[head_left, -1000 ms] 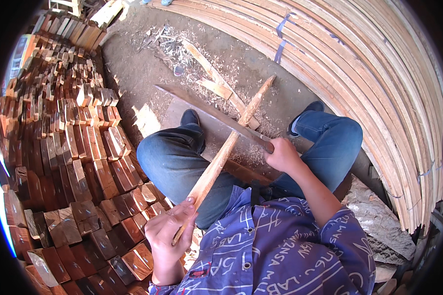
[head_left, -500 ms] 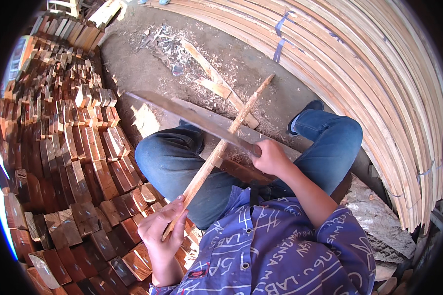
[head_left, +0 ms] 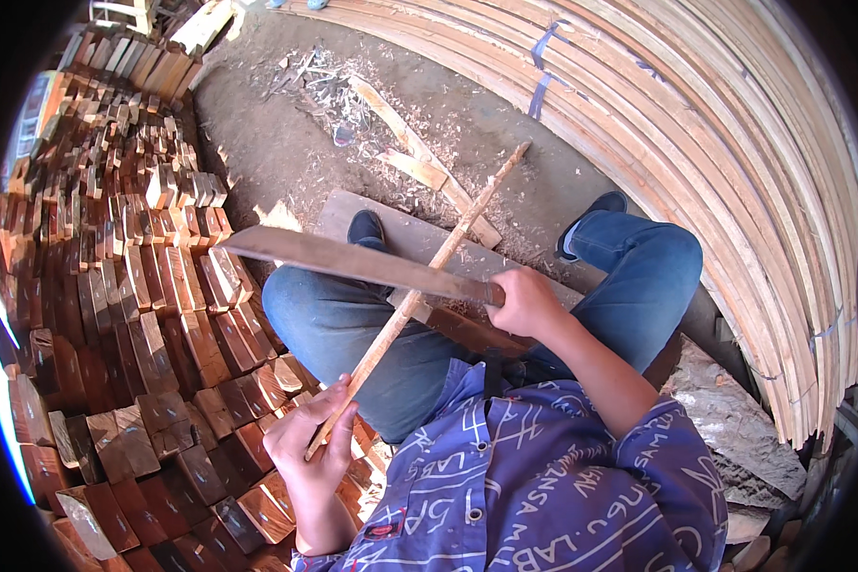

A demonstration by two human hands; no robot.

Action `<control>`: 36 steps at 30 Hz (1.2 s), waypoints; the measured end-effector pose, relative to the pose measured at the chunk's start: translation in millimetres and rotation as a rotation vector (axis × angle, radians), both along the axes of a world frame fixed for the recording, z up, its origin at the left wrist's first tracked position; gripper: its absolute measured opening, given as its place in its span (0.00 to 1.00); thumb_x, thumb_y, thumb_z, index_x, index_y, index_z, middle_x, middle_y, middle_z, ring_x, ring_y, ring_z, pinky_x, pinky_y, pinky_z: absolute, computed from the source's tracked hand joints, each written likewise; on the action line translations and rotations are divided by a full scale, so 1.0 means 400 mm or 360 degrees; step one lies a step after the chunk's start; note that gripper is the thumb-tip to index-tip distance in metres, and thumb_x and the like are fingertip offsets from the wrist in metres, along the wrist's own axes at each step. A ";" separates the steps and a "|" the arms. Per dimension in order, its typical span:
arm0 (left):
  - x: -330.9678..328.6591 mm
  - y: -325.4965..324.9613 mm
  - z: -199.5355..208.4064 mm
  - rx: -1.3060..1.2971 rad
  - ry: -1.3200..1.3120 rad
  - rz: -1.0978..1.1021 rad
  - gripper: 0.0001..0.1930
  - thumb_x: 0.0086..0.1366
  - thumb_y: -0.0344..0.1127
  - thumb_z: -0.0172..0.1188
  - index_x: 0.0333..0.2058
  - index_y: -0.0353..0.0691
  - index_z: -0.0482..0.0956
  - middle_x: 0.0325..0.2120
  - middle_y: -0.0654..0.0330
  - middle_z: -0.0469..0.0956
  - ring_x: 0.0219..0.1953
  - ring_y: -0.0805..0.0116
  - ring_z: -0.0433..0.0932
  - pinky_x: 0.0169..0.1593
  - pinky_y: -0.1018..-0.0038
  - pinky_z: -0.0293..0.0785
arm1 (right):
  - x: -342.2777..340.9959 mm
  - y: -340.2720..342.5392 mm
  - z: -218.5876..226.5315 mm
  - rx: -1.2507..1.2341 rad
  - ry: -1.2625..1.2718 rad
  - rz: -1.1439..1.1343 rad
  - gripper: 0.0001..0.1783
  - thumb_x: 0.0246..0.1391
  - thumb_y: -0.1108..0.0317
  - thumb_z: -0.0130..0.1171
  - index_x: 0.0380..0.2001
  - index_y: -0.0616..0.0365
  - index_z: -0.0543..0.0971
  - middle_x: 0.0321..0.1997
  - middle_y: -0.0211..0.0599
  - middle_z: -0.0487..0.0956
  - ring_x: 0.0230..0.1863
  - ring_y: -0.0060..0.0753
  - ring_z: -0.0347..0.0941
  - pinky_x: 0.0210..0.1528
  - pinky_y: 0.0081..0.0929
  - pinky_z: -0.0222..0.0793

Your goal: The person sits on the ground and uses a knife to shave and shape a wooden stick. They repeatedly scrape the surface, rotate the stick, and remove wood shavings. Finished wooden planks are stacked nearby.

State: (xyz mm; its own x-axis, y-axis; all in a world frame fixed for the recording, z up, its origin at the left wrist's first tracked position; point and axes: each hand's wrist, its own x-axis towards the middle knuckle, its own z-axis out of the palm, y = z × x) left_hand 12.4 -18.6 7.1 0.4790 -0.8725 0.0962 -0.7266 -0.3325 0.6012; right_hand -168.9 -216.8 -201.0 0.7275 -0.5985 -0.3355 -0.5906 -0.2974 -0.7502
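My left hand (head_left: 313,440) is closed round the near end of a long, thin wooden stick (head_left: 383,336). The stick slants away to the upper right, over my legs and past a flat board, with its far end above the ground. In my right hand (head_left: 526,303) is the handle of a machete (head_left: 348,265). Its broad, worn blade points left and lies across the stick near its middle. Whether the edge touches the wood, I cannot tell. A wooden block (head_left: 472,334) sits between my legs, partly hidden under the blade and stick.
Stacked reddish-brown wood blocks (head_left: 176,315) rise close on my left. Long pale strips (head_left: 639,114), tied with blue bands, curve along the right. Ahead, loose offcuts (head_left: 405,133) and shavings (head_left: 310,91) lie on the dirt beyond a flat board (head_left: 338,208). Rough slabs (head_left: 734,429) are at my right.
The machete's tip has swung down and toward me, and the blade's broad side shows more. My left hand and the stick have shifted very slightly.
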 end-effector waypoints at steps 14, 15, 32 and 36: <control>-0.001 0.003 0.001 0.0036 -0.0064 0.0004 0.05 0.55 0.22 0.69 0.31 0.31 0.82 0.30 0.50 0.86 0.24 0.73 0.84 0.31 0.82 0.76 | 0.025 0.027 0.145 -0.0006 0.0053 0.0223 0.12 0.40 0.64 0.64 0.28 0.60 0.83 0.27 0.54 0.81 0.35 0.59 0.79 0.43 0.48 0.75; -0.003 0.008 0.001 0.0083 0.0010 0.0077 0.06 0.55 0.23 0.69 0.31 0.31 0.82 0.31 0.50 0.86 0.27 0.72 0.85 0.34 0.80 0.78 | 0.017 0.009 0.079 0.0051 0.0140 0.0045 0.12 0.40 0.64 0.63 0.28 0.59 0.83 0.28 0.54 0.81 0.35 0.58 0.80 0.43 0.48 0.75; -0.008 -0.032 0.025 0.0072 -0.0027 0.0045 0.07 0.52 0.21 0.71 0.30 0.30 0.82 0.32 0.47 0.85 0.39 0.59 0.86 0.40 0.75 0.82 | -0.037 -0.036 -0.064 0.2811 -0.0589 -0.0498 0.17 0.63 0.59 0.53 0.20 0.45 0.63 0.12 0.16 0.57 0.10 0.15 0.53 0.16 0.20 0.51; 0.007 -0.036 0.022 0.0075 -0.0032 0.0056 0.08 0.52 0.22 0.72 0.31 0.30 0.82 0.31 0.49 0.85 0.36 0.62 0.87 0.36 0.78 0.80 | 0.000 0.001 -0.067 0.2841 -0.0705 -0.0539 0.18 0.62 0.61 0.55 0.20 0.46 0.62 0.12 0.18 0.58 0.10 0.16 0.54 0.15 0.23 0.52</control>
